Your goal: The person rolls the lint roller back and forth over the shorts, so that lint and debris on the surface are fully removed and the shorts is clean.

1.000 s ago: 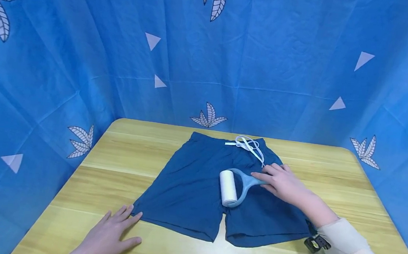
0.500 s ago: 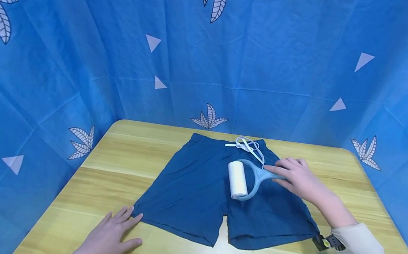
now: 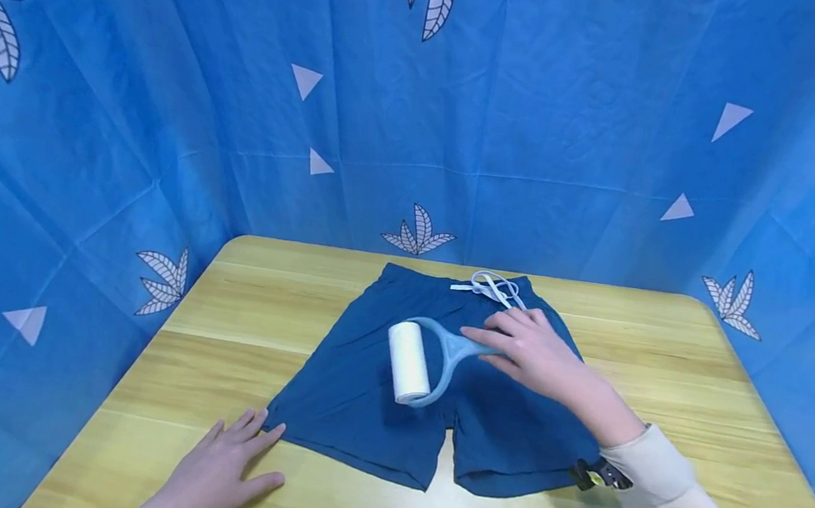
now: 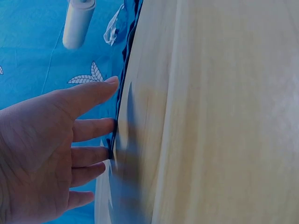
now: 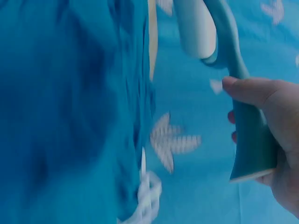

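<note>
My right hand (image 3: pixel 528 352) grips the blue handle of a lint roller (image 3: pixel 453 347), whose white roll lies over the left half of the dark blue shorts (image 3: pixel 364 366). In the left wrist view the white roll (image 4: pixel 78 23) appears held up off the cloth. The right wrist view has the thumb along the handle (image 5: pixel 252 135) and the fingers wrapped behind it. The shorts are spread flat, waistband away from me, with a white drawstring (image 3: pixel 490 287) at the waist. At the lower left leg corner, my left hand (image 3: pixel 213 467) rests with spread fingers, its fingertips touching the hem.
The wooden table (image 3: pixel 212 374) extends on both sides of the shorts. Blue curtains (image 3: pixel 573 122) with white leaf and triangle prints stand behind the table and along its left and right sides. A dark wrist camera (image 3: pixel 599 474) sits at the right cuff.
The right hand and lint roller first shifted right and slightly away, then swept left across the shorts to the left half. The left hand stayed at the hem.
</note>
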Action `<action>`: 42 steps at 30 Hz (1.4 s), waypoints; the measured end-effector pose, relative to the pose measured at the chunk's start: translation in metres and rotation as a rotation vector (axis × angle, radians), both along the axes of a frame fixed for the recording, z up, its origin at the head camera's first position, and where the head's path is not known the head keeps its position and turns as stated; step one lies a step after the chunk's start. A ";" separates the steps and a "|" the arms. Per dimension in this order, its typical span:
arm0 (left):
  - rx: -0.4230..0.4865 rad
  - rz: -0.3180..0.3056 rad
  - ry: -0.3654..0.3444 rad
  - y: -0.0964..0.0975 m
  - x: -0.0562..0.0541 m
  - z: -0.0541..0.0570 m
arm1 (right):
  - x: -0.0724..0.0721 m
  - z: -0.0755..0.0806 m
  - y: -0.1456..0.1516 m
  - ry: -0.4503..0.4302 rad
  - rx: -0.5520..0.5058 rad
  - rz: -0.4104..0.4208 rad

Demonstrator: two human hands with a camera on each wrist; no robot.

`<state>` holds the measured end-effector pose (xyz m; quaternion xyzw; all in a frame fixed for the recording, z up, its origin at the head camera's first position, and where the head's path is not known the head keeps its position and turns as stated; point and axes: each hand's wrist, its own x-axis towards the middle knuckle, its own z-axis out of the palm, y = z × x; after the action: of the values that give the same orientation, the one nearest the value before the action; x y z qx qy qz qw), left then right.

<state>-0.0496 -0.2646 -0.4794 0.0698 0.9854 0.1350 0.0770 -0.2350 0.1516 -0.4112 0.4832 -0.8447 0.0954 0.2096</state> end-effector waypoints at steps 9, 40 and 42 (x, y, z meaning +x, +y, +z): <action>-0.009 0.019 -0.015 0.002 0.000 0.002 | 0.050 -0.021 -0.073 0.040 0.154 -0.023; -0.028 0.012 0.019 0.004 0.003 0.003 | 0.084 -0.048 0.065 0.061 0.040 -0.165; -0.028 0.012 0.026 0.005 0.003 0.003 | 0.085 -0.049 0.074 0.046 0.029 -0.164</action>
<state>-0.0469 -0.2601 -0.4765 0.0645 0.9885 0.1210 0.0645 -0.1502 0.2253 -0.4598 0.4176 -0.8776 0.0547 0.2291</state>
